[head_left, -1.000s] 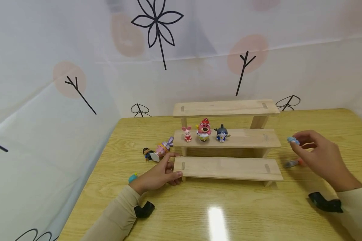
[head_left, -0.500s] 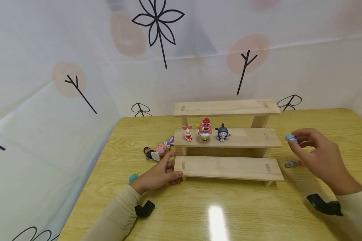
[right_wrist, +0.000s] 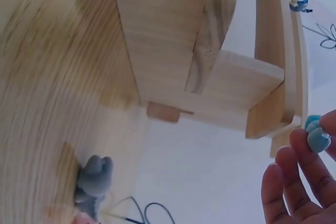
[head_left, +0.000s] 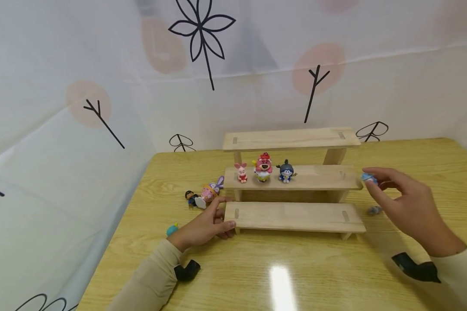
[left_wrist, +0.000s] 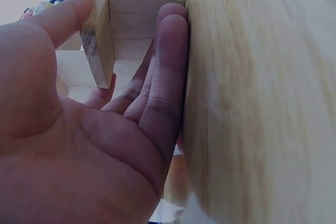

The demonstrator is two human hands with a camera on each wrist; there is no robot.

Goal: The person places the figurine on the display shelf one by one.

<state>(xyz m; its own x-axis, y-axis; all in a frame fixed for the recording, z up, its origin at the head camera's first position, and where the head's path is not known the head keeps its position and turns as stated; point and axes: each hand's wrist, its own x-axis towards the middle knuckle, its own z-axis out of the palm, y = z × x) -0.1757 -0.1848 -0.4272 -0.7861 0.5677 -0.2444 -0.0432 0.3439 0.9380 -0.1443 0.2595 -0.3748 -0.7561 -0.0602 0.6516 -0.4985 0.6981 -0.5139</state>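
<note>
A three-tier wooden shelf stands on the table. My left hand grips the left end of its lowest tier; in the left wrist view the thumb lies on the board and the fingers reach below it. Off the right end of the middle tier, my right hand pinches a small light-blue figurine between thumb and fingertips. That blue figurine is partly covered by fingers in the right wrist view. On the middle tier sit a pink piglet figurine, a pink bear figurine and a dark-haired blue figurine.
Left of the shelf lie a rabbit-eared figurine, a dark-clothed figurine and a teal figurine. A grey figurine lies on the table below my right hand. Patterned white cloth hangs behind.
My right hand has moved left toward the shelf's middle tier, carrying the light-blue figurine. The left hand has stayed on the lowest tier.
</note>
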